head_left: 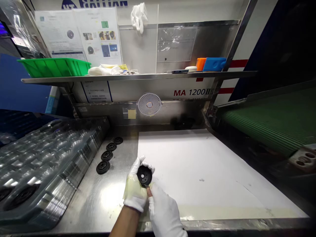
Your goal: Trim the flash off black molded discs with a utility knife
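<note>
My left hand, in a white glove, grips a round black ribbed part, likely moulded rubber, with its holed face turned up. My right hand, also gloved, pinches a small pointed tool whose tip touches the lower edge of that part. Most of the tool is hidden by my fingers, so its exact kind is unclear. Several similar black round parts stand in a row on the steel bench, just left of my hands.
A white sheet covers the bench to the right. A clear plastic tray holding black parts lies at the left, and a green ribbed conveyor belt runs at the right. Above stands a steel shelf with a green bin.
</note>
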Tool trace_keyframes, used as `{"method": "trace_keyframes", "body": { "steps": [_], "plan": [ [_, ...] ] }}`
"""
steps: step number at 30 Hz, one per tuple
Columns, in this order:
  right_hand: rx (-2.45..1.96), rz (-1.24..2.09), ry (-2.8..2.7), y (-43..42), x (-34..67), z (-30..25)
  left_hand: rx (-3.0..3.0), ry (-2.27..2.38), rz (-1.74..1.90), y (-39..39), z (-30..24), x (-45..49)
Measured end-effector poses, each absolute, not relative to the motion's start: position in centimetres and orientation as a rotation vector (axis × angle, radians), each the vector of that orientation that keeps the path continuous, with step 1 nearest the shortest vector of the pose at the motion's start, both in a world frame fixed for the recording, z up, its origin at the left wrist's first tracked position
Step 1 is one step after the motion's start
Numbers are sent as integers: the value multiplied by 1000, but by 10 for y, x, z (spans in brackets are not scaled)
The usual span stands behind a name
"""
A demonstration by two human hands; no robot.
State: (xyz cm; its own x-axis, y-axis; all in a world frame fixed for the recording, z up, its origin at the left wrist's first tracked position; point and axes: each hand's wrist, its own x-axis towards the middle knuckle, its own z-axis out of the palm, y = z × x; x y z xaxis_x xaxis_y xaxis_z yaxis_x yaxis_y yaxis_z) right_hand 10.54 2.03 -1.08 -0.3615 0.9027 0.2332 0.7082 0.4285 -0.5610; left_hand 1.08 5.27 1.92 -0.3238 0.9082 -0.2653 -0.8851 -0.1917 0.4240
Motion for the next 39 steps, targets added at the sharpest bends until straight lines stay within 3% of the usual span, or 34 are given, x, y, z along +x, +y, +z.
{"method": "trace_keyframes", "body": {
  "steps": [7,17,24,33,39],
  "plan": [
    [-1344,527,-2146,27,114,-13,182,597,1646,43,19,2],
    [-1370,461,-2190,20,110,-18,65,630,1854,48,18,16],
    [-1332,511,-2139,25,120,-19,222,550,1570,40,13,2],
    [-1362,446,-2193,17,108,-20,118,590,1825,47,16,13],
    [-1340,494,-2153,22,119,-18,242,556,1536,36,13,-3]
  ]
}}
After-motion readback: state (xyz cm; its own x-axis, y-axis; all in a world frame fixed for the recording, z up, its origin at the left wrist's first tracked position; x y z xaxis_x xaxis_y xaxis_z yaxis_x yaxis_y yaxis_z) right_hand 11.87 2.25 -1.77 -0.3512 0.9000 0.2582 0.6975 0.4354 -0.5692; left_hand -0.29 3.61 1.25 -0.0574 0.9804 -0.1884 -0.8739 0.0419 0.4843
